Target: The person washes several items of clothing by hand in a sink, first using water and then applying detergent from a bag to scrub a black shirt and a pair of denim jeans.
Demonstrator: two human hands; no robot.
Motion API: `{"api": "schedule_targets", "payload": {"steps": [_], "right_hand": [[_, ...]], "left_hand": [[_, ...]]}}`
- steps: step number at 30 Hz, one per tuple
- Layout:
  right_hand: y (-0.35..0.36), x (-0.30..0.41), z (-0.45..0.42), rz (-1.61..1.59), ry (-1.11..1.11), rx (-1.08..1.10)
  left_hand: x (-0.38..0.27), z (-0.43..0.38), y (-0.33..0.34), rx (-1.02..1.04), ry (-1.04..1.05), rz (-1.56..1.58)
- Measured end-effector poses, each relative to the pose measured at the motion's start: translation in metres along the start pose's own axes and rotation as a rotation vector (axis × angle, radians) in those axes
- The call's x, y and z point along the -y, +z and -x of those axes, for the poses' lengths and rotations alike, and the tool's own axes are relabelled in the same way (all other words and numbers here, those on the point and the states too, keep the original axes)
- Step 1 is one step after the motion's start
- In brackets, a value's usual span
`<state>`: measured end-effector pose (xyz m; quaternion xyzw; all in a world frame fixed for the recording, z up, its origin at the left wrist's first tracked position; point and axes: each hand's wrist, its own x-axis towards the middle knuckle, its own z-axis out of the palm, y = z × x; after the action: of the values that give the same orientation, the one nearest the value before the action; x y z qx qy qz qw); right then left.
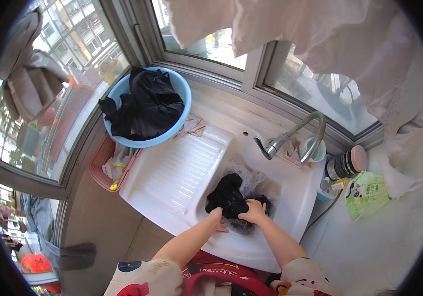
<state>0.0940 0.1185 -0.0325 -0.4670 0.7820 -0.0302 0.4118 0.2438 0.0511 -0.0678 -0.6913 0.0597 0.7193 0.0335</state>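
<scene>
A wet black garment (227, 196) is bunched in the basin of a white laundry sink (296, 207), partly raised above cloudy, sudsy water (250, 174). My left hand (219, 221) pinches its near left edge, with the lower fingers spread over the suds. On the other side, my right hand (253, 211) grips the cloth between thumb and fingers. More dark cloth lies half under water beyond the right hand. To the left of the basin slopes the sink's ribbed washboard (182, 166). A chrome gooseneck faucet (270, 148) stands behind the basin.
A light blue plastic tub (186, 100) of black clothes (156, 105) sits at the sink's back left corner. Below it hangs a pink basket (95, 164). Jars (335, 166) and a green plastic bag (369, 194) stand right. Pale laundry (326, 33) hangs overhead before the windows.
</scene>
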Motion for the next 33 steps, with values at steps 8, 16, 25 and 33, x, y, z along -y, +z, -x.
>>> {"api": "schedule_targets", "payload": {"steps": [8, 16, 25, 33], "right_hand": [[-0.069, 0.024, 0.092, -1.23, -0.288, -0.124], [-0.071, 0.063, 0.184, -1.598, -0.528, -0.235], [-0.029, -0.013, 0.147, -2.327, -0.269, -0.582], [-0.005, 0.042, 0.025, -2.208, -0.17, -0.231]], "left_hand": [[-0.017, 0.061, 0.015, 0.662, -0.234, 0.18], [-0.029, 0.037, 0.042, 0.897, 0.003, 0.506], [-0.102, 0.119, 0.014, 1.117, -0.034, -0.024], [-0.16, 0.182, 0.008, 0.756, 0.632, -1.538]]}}
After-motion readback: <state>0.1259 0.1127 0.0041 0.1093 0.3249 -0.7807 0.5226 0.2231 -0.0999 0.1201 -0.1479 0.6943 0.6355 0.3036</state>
